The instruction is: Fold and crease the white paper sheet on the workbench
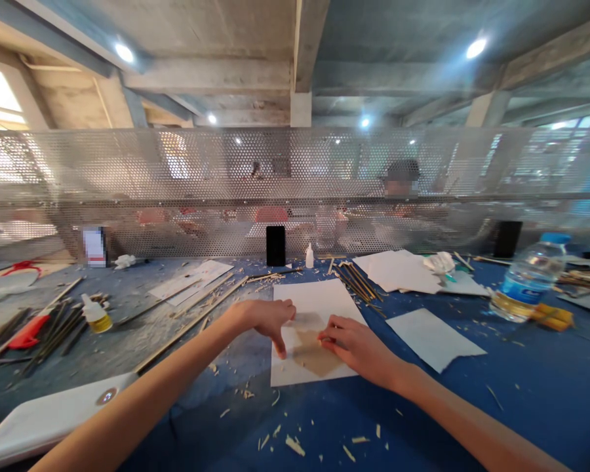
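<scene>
A white sheet of paper [309,298] lies on the blue table in front of me. My left hand [270,320] is at its left edge, thumb and fingers spread apart with nothing between them. Over the right part of the sheet is my right hand [356,344], its fingertips pinched together. What they hold, if anything, is too small to make out. Between the hands a tan patch [311,357] shows on the paper; I cannot tell whether it is shadow or a thin piece.
Thin sticks [358,282] and a small white bottle [309,255] are beyond the sheet. A yellow-labelled glue bottle [97,316] and white power bank [54,413] sit left. Right are loose paper [435,339] and a water bottle [531,278]. A perforated metal screen [216,190] closes the back.
</scene>
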### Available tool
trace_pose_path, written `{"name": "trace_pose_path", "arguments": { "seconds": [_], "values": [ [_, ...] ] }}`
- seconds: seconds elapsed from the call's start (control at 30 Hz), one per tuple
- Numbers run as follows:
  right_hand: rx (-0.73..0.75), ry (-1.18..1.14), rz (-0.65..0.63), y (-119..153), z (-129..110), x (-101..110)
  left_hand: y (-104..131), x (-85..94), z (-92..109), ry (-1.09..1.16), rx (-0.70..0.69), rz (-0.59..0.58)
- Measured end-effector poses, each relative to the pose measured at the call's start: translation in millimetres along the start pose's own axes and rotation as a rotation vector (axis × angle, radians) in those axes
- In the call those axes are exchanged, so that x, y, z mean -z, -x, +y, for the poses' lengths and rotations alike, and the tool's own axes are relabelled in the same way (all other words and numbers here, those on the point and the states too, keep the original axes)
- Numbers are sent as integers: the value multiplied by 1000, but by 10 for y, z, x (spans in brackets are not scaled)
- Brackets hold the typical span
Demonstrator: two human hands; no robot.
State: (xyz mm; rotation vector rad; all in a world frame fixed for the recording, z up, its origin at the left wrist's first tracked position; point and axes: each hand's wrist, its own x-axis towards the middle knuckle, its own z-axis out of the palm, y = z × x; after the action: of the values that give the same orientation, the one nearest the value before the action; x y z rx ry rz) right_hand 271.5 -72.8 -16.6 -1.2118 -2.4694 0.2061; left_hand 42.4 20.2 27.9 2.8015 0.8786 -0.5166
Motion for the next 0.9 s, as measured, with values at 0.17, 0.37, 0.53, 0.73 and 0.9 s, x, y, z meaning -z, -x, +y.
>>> {"name": "trace_pose_path", "arguments": {
  "seconds": [0.17, 0.37, 0.53, 0.73, 0.9],
  "values": [
    [12, 14, -4, 2, 14, -4, 1, 7, 7, -9, -8, -6],
    [7, 13, -9, -2, 3, 19, 2, -4, -4, 6, -14, 7],
    [4, 5, 7, -6, 12, 24, 6, 10, 8, 18, -4, -1],
    [-22, 0, -13, 1, 5, 13, 14, 29, 20, -8, 6, -19],
    [-7, -55, -42, 8, 14, -5, 3, 2, 3, 12, 10, -3]
  ]
}}
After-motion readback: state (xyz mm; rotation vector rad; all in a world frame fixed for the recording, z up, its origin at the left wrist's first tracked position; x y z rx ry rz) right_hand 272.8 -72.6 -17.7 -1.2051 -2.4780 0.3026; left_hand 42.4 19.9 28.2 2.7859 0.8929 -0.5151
